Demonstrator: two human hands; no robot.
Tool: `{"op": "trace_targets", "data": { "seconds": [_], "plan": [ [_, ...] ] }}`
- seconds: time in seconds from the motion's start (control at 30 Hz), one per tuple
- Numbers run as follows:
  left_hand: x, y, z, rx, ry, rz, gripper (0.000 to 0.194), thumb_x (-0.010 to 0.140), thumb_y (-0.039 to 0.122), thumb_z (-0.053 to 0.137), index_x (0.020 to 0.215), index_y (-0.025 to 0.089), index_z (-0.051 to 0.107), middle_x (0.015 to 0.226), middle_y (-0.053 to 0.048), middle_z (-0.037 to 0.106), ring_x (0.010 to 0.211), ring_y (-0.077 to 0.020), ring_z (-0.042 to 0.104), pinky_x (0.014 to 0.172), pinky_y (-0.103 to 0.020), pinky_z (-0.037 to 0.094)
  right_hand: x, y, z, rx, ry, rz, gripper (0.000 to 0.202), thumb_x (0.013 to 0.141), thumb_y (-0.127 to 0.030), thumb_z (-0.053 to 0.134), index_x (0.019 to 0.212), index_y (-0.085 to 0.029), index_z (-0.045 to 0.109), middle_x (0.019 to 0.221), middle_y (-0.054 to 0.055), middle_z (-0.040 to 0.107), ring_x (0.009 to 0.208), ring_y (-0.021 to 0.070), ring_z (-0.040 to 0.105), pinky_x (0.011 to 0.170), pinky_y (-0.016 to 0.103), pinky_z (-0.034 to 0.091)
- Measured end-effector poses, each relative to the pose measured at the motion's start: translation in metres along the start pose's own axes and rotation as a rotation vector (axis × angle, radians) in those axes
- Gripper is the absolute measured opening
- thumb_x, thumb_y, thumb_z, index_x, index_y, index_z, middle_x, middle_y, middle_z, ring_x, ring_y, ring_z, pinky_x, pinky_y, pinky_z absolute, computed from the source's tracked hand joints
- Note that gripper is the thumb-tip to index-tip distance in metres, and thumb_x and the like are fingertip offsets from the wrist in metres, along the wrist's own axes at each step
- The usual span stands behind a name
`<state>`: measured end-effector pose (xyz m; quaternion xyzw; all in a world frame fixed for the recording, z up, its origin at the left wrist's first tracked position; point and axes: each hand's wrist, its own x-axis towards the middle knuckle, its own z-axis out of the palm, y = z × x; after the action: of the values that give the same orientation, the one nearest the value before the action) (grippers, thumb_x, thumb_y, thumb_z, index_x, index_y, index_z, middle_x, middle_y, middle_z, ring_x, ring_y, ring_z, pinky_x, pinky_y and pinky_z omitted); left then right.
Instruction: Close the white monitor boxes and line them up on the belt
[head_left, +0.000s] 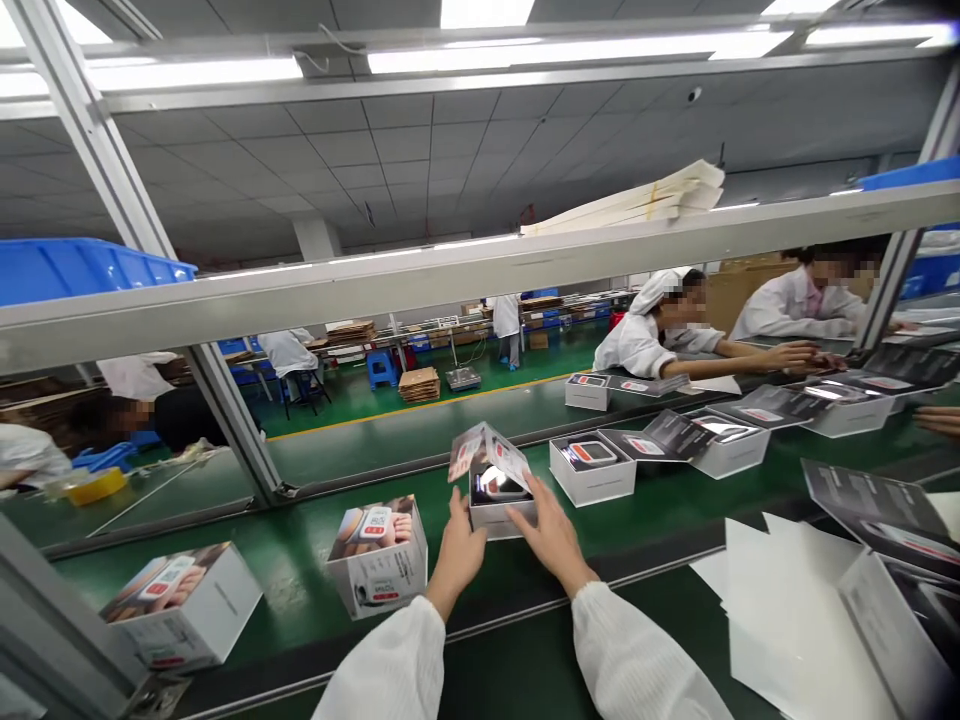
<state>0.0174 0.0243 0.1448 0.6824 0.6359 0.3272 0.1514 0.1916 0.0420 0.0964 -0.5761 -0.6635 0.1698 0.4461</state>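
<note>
On the green conveyor belt in front of me stands a small white product box (501, 517), its printed lid flaps tilted up and a glossy dark insert showing inside. My left hand (459, 545) grips the box's left side, thumb toward the front. From the right, my right hand (553, 530) holds it, thumb at the front wall and fingers up by the lid flap. A closed box (381, 555) with a printed monitor picture sits just left of my left hand. Right of my hands is an open box (592, 468) with a device visible in it.
Another closed box (184, 605) stands farther left. More open boxes (729, 445) line the belt to the right, where a co-worker (637, 330) reaches in. White sheets (795, 610) lie at the lower right. A metal post (236, 420) and an overhead rail (420, 285) frame the belt.
</note>
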Motion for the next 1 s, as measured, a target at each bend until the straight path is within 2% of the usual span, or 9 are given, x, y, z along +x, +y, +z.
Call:
{"op": "trace_targets", "data": {
  "seconds": [0.13, 0.2, 0.3, 0.43, 0.5, 0.6, 0.83, 0.93, 1.0],
  "plan": [
    [-0.039, 0.021, -0.023, 0.243, 0.008, 0.342, 0.035, 0.086, 0.01, 0.045, 0.112, 0.019, 0.066, 0.105, -0.01, 0.071, 0.104, -0.0279, 0.066, 0.094, -0.042, 0.05, 0.002, 0.008, -0.018, -0.027, -0.075, -0.005, 0.053, 0.094, -0.054, 0.043, 0.145, -0.04, 0.042, 0.143, 0.003, 0.05, 0.128, 0.0268, 0.051, 0.101, 0.044, 0.045],
    [-0.036, 0.033, -0.03, 0.305, 0.133, 0.486, 0.035, 0.09, 0.016, 0.045, 0.118, 0.02, 0.065, 0.121, -0.012, 0.065, 0.121, -0.0304, 0.057, 0.104, -0.047, 0.042, 0.003, 0.007, -0.019, -0.027, -0.106, -0.016, 0.048, 0.095, -0.05, 0.043, 0.142, -0.041, 0.045, 0.141, 0.002, 0.052, 0.125, 0.0257, 0.054, 0.099, 0.042, 0.047],
    [-0.01, 0.032, -0.025, 0.307, 0.189, 0.353, 0.047, 0.091, 0.025, 0.05, 0.137, 0.016, 0.05, 0.148, -0.016, 0.043, 0.142, -0.0342, 0.032, 0.115, -0.053, 0.025, 0.003, 0.002, -0.011, -0.037, -0.114, -0.015, 0.044, 0.095, -0.046, 0.043, 0.137, -0.039, 0.052, 0.139, 0.003, 0.054, 0.123, 0.0263, 0.055, 0.099, 0.043, 0.047],
    [0.009, -0.007, 0.0, 0.232, 0.092, 0.104, 0.048, 0.097, 0.034, 0.042, 0.14, 0.013, 0.043, 0.147, -0.021, 0.043, 0.136, -0.0318, 0.044, 0.105, -0.048, 0.041, 0.003, -0.003, 0.008, 0.168, -0.126, -0.089, 0.05, 0.089, -0.038, 0.055, 0.138, -0.032, 0.05, 0.14, 0.005, 0.054, 0.129, 0.0231, 0.05, 0.108, 0.039, 0.039],
    [0.003, -0.027, 0.001, 0.146, 0.056, 0.103, 0.052, 0.098, 0.037, 0.04, 0.144, 0.013, 0.037, 0.151, -0.02, 0.036, 0.141, -0.0298, 0.036, 0.108, -0.045, 0.039, 0.004, -0.004, 0.014, 0.303, -0.117, -0.09, 0.059, 0.081, -0.034, 0.065, 0.137, -0.03, 0.049, 0.138, 0.004, 0.056, 0.128, 0.0226, 0.052, 0.109, 0.038, 0.038],
    [-0.012, -0.041, -0.02, 0.089, -0.072, 0.224, 0.065, 0.095, 0.041, 0.049, 0.151, 0.017, 0.027, 0.157, -0.019, 0.025, 0.146, -0.0305, 0.024, 0.113, -0.048, 0.031, 0.007, -0.003, 0.012, 0.436, -0.107, -0.014, 0.059, 0.074, -0.034, 0.071, 0.13, -0.029, 0.053, 0.126, 0.004, 0.063, 0.114, 0.0245, 0.06, 0.102, 0.039, 0.043],
    [0.0, 0.011, -0.102, 0.445, -0.311, 0.729, 0.111, 0.063, 0.063, 0.081, 0.153, 0.034, 0.024, 0.162, -0.013, 0.005, 0.145, -0.0484, 0.002, 0.111, -0.068, 0.013, 0.008, -0.01, -0.001, 0.918, -0.295, 0.028, 0.061, 0.073, -0.049, 0.074, 0.125, -0.024, 0.054, 0.115, 0.005, 0.068, 0.103, 0.0223, 0.063, 0.089, 0.034, 0.05],
    [0.011, 0.036, -0.112, 0.502, -0.39, 0.851, 0.132, 0.059, 0.072, 0.078, 0.157, 0.029, 0.001, 0.157, -0.019, 0.015, 0.143, -0.0474, 0.014, 0.111, -0.069, 0.008, 0.004, -0.021, 0.006, 1.057, -0.328, 0.111, 0.064, 0.07, -0.057, 0.076, 0.121, -0.024, 0.054, 0.104, 0.004, 0.069, 0.091, 0.0206, 0.065, 0.078, 0.031, 0.051],
    [0.015, 0.046, -0.112, 0.509, -0.391, 0.853, 0.13, 0.065, 0.07, 0.075, 0.157, 0.025, -0.005, 0.147, -0.019, 0.031, 0.136, -0.0427, 0.029, 0.111, -0.063, 0.017, 0.003, -0.024, 0.009, 1.057, -0.345, 0.187, 0.067, 0.067, -0.063, 0.075, 0.117, -0.024, 0.055, 0.094, 0.004, 0.07, 0.08, 0.0209, 0.066, 0.069, 0.031, 0.052]
  ]
}}
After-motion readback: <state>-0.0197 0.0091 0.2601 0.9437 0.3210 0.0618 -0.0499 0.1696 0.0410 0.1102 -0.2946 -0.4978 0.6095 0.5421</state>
